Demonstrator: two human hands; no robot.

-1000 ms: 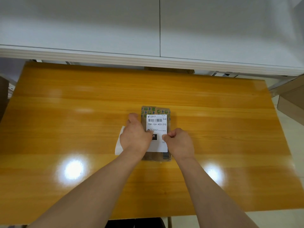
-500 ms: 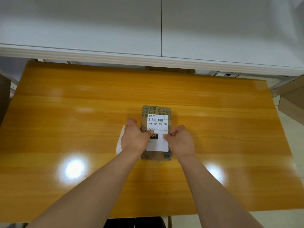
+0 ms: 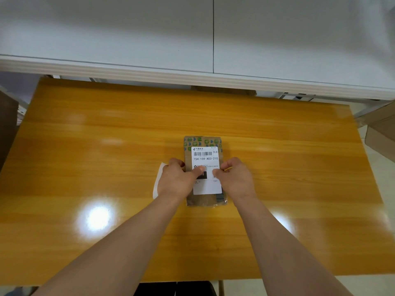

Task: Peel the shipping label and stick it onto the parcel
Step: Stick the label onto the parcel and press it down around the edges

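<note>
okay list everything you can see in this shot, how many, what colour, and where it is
parcel: one, brown with green print, table centre
shipping label: one, white, stuck on the parcel's top face
backing sheet: one, white, left of the parcel, partly under the left hand
table: one, glossy orange wood
cabinet: white, behind the table
cardboard boxes: brown, right edge; count unclear
left hand: thumb on the label
right hand: thumb on the label

label (image 3: 205,159): "15h-159-a03-210" (under barcode)
</note>
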